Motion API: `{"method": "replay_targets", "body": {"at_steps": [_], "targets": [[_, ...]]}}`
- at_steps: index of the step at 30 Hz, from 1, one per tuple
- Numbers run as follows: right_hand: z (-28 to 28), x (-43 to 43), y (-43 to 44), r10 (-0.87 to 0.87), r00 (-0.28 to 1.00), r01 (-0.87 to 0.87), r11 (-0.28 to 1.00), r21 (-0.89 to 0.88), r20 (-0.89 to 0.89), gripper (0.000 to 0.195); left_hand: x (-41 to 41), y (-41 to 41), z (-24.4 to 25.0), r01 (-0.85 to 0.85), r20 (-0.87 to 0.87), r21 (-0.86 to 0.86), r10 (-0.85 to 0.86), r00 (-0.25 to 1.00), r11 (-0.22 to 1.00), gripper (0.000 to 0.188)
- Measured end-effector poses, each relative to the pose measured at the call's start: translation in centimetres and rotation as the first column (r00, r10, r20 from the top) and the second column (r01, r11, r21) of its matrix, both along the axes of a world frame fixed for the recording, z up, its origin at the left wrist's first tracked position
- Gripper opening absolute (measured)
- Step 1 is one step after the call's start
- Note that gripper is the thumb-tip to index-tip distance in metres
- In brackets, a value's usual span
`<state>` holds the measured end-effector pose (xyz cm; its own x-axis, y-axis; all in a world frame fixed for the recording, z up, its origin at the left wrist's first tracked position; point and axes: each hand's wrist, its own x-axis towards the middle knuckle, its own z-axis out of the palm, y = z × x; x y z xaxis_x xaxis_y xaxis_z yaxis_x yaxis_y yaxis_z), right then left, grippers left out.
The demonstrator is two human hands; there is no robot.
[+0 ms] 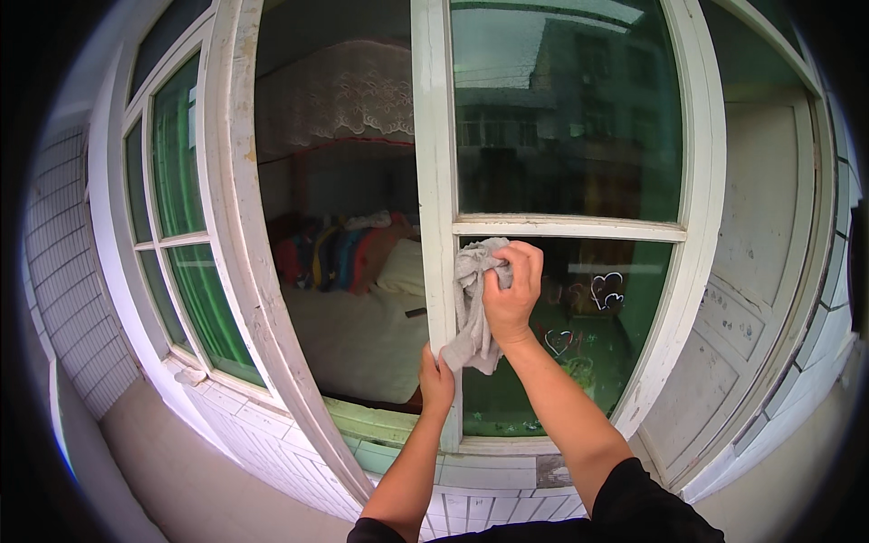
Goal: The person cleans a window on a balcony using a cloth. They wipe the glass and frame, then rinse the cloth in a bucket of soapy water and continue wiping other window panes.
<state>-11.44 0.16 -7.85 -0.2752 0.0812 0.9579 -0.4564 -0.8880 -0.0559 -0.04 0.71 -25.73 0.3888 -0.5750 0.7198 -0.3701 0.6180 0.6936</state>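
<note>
My right hand [517, 295] clutches a crumpled grey cloth [472, 298] against the upper left corner of the lower glass pane [624, 346]. The cloth's loose end hangs down along the white window stile [436, 183]. Lower on that stile, my left hand [436, 385] grips its edge, right beside the cloth's hanging end. White heart outlines [607, 292] mark the lower pane to the right of my right hand. Above the crossbar [570, 227], the upper pane [570, 136] reflects buildings.
Left of the stile, the window opening shows a bed [339, 332] with striped bedding inside. Green curtains [210, 312] hang behind another window at left. A tiled sill [489, 472] runs below, and a worn white door [760, 224] stands at right.
</note>
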Motion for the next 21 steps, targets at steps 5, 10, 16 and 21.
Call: {"method": "replay_targets", "body": {"at_steps": [5, 10, 16, 21], "targets": [[-0.4, 0.9, -0.5, -0.294, 0.909, 0.289, 0.955, -0.062, -0.295, 0.043, 0.7, -0.1, -0.4, 0.033, -0.003, 0.03, -0.033, 0.999, 0.999, 0.04], [-0.6, -2.7, 0.7, -0.452, 0.68, 0.431, 0.884, -0.184, -0.577, 0.059, 0.6, 0.4, 0.3, 0.038, -0.02, 0.111, -0.036, 0.999, 0.993, 0.041], [-0.2, -8.0, 1.7, -0.64, 0.651, 0.65, 0.748, -0.134, -0.408, 0.051, 0.2, 0.0, 0.1, 0.069, -0.011, 0.061, -0.069, 0.998, 0.996, 0.044], [-0.1, -4.0, 0.9, -0.475, 0.758, 0.434, 0.879, -0.198, -0.447, 0.044, -0.1, -1.2, -0.9, -0.032, -0.001, -0.01, 0.032, 0.999, 0.999, 0.042]]}}
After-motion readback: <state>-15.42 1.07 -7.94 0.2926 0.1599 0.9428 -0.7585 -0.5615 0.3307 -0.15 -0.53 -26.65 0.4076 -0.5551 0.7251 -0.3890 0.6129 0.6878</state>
